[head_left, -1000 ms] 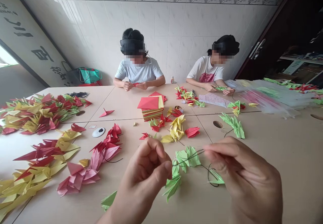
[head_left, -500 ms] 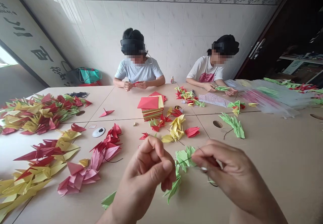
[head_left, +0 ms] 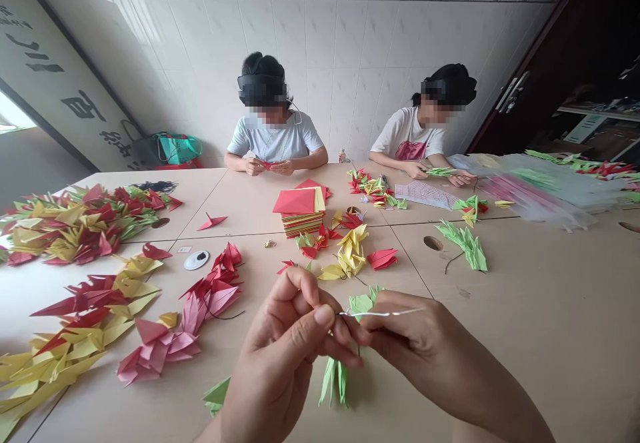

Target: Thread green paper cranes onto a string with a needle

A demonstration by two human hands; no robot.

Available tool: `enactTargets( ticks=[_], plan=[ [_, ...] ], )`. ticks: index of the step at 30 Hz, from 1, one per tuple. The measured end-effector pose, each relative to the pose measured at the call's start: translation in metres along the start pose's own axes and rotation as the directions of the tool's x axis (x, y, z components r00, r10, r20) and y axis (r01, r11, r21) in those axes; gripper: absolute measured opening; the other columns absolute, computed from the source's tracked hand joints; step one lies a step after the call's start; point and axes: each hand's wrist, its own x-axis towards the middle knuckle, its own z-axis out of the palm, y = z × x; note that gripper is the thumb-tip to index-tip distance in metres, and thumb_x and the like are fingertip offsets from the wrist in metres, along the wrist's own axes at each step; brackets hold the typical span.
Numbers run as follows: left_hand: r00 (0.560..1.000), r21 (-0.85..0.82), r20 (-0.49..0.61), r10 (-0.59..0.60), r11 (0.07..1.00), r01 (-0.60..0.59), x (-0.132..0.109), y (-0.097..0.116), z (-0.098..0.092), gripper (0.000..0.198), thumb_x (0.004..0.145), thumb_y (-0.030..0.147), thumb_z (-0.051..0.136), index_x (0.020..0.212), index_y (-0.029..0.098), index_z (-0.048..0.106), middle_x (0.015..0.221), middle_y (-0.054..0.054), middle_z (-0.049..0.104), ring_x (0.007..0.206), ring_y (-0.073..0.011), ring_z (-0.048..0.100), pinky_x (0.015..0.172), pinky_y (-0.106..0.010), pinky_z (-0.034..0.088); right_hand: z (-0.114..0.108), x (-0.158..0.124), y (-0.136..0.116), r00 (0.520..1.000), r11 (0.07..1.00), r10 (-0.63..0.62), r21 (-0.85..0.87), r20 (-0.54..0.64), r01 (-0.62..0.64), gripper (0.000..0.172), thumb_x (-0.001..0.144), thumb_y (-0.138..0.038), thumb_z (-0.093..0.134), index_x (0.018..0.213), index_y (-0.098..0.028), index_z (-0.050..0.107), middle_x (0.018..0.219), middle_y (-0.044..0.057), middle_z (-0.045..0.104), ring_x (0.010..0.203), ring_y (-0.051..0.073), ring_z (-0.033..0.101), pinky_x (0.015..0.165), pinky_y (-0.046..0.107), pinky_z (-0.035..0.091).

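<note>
My left hand is closed, pinching one end of a thin silvery wire like a long needle between thumb and forefinger. The wire points to the right, across the front of my right hand. The right fingers are pinched together close to the left fingertips, on what seems to be a dark thread; their tips are partly hidden. Behind and below the hands lie light green folded paper cranes, partly covered by my fingers. Another green folded piece rests beside my left wrist.
Pink and red cranes, a yellow-red string of cranes and a large mixed heap lie left. A stack of coloured paper stands mid-table. Green cranes lie right, beside a table hole. Two people sit opposite, handling folded paper.
My right hand has moved left, close against the left fingertips; the dark thread was stretched between them before. The silvery wire now shows clearly, pointing right. The green cranes below have shifted slightly.
</note>
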Motion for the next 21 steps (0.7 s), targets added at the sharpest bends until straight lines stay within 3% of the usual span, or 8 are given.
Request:
enactTargets(
  ticks=[3, 6, 8, 13, 17, 21],
  plan=[
    [1.000, 0.009, -0.016, 0.014, 1.000, -0.014, 0.000, 0.000, 0.000, 0.010, 0.090, 0.012, 0.058, 0.084, 0.020, 0.057, 0.070, 0.002, 0.063, 0.068, -0.0100, 0.062, 0.062, -0.019, 0.055, -0.007, -0.004, 0.004, 0.999, 0.998, 0.006, -0.055, -0.047, -0.009, 0.013, 0.094, -0.032, 0.056, 0.097, -0.027, 0.068, 0.092, 0.002, 0.065, 0.078, 0.017, 0.064, 0.065, 0.028, 0.053],
    [0.996, 0.103, -0.047, 0.074, 0.992, -0.069, -0.002, -0.002, 0.001, 0.009, 0.091, 0.014, 0.057, 0.084, 0.019, 0.056, 0.074, 0.002, 0.061, 0.068, -0.0092, 0.060, 0.064, -0.018, 0.053, -0.015, -0.012, 0.005, 0.978, 0.993, -0.082, -0.095, -0.190, 0.064, 0.040, 0.087, -0.033, 0.066, 0.126, -0.036, 0.058, 0.123, 0.004, 0.059, 0.102, 0.021, 0.062, 0.079, 0.031, 0.055],
    [0.994, 0.164, -0.050, 0.096, 0.983, -0.087, -0.002, -0.004, 0.001, 0.008, 0.093, 0.017, 0.057, 0.085, 0.020, 0.056, 0.077, 0.001, 0.060, 0.071, -0.0093, 0.059, 0.066, -0.018, 0.052, -0.016, -0.015, 0.003, 0.955, 0.989, -0.141, -0.001, -0.261, 0.146, 0.040, 0.085, -0.033, 0.069, 0.124, -0.038, 0.058, 0.116, 0.003, 0.062, 0.098, 0.020, 0.063, 0.077, 0.030, 0.055],
    [0.998, 0.204, 0.019, 0.068, 0.976, -0.070, -0.004, -0.012, -0.001, 0.006, 0.094, 0.018, 0.055, 0.089, 0.020, 0.054, 0.078, 0.002, 0.057, 0.071, -0.0074, 0.057, 0.066, -0.017, 0.049, -0.001, -0.009, -0.004, 0.920, 0.902, -0.170, 0.320, -0.354, 0.290, 0.016, 0.089, -0.020, 0.064, 0.101, -0.030, 0.067, 0.083, -0.002, 0.065, 0.074, 0.013, 0.063, 0.065, 0.025, 0.052],
    [0.995, 0.232, 0.078, 0.067, 0.969, -0.083, -0.004, -0.017, -0.004, 0.003, 0.094, 0.021, 0.056, 0.092, 0.021, 0.054, 0.080, 0.002, 0.057, 0.072, -0.0071, 0.055, 0.067, -0.017, 0.048, 0.010, -0.004, -0.004, 0.881, 0.853, -0.182, 0.376, -0.437, 0.363, 0.016, 0.088, -0.012, 0.064, 0.096, -0.026, 0.068, 0.082, -0.002, 0.066, 0.073, 0.011, 0.063, 0.064, 0.022, 0.052],
    [0.994, 0.253, 0.104, 0.036, 0.966, -0.061, -0.003, -0.017, -0.002, 0.010, 0.090, 0.023, 0.064, 0.094, 0.023, 0.054, 0.079, 0.003, 0.056, 0.071, -0.0065, 0.052, 0.065, -0.015, 0.044, 0.013, -0.003, -0.006, 0.884, 0.802, -0.082, 0.497, -0.460, 0.333, 0.015, 0.091, -0.015, 0.061, 0.095, -0.028, 0.067, 0.084, -0.004, 0.068, 0.075, 0.008, 0.063, 0.065, 0.018, 0.052]
  ],
)
